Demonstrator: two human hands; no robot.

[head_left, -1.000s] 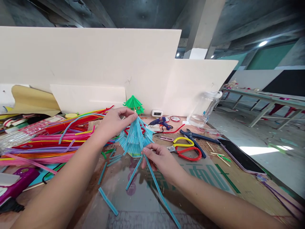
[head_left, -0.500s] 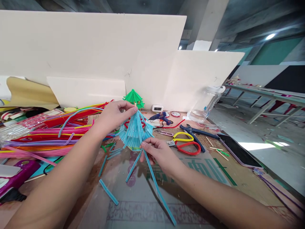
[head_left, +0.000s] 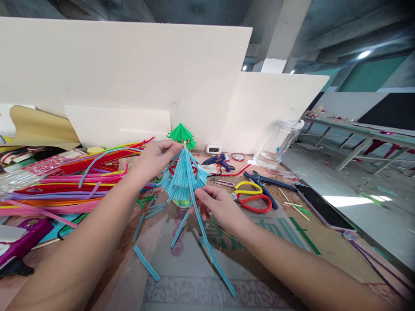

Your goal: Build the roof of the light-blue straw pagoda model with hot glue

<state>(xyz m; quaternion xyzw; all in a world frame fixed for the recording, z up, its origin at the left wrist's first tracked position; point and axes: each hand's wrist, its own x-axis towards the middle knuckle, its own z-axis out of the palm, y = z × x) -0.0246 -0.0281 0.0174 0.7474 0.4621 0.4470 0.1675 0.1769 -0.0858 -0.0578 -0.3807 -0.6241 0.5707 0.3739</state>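
A small blue umbrella-shaped model [head_left: 182, 179] made of pipe cleaners stands on the table in front of me. My left hand [head_left: 156, 158] pinches its top point. My right hand [head_left: 216, 204] is closed around a long blue pipe cleaner [head_left: 210, 250] that runs from the model's top down over its skirt and out toward me. A second long blue strand [head_left: 180, 228] hangs from the model's lower edge to the tabletop.
A heap of coloured pipe cleaners [head_left: 65, 185] lies left. Cut blue pieces [head_left: 146, 263] lie near me. A green umbrella model [head_left: 182, 134], glue gun [head_left: 218, 160], scissors [head_left: 251, 196], pliers [head_left: 264, 180], phone [head_left: 322, 208] and plastic jar [head_left: 277, 144] sit behind and right.
My right hand has slid slightly up and left along the long blue pipe cleaner, drawing it closer against the model. My left hand stays pinched on the top.
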